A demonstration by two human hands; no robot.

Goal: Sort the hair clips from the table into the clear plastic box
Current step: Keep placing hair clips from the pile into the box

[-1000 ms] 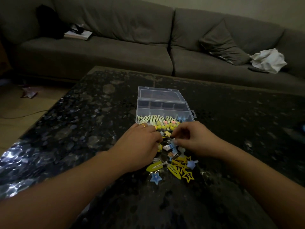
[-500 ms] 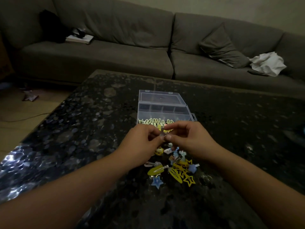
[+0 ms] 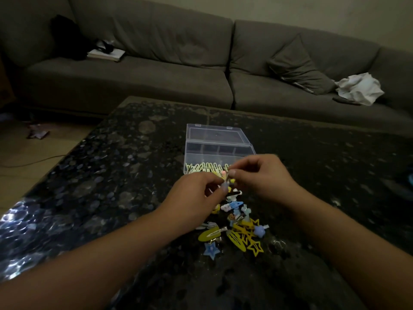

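Both hands meet above the counter, just in front of the open box. The left hand and right hand pinch one small clip between their fingertips. Pale clips fill the box's near compartment. A loose pile of yellow and blue clips lies below the hands. A sofa stands behind.

The clip pinched between the left hand and right hand is blurred, and its shape cannot be told. The box's near edge is hidden behind the hands. Both forearms are cut off by the lower edge. The bench is cropped at right.
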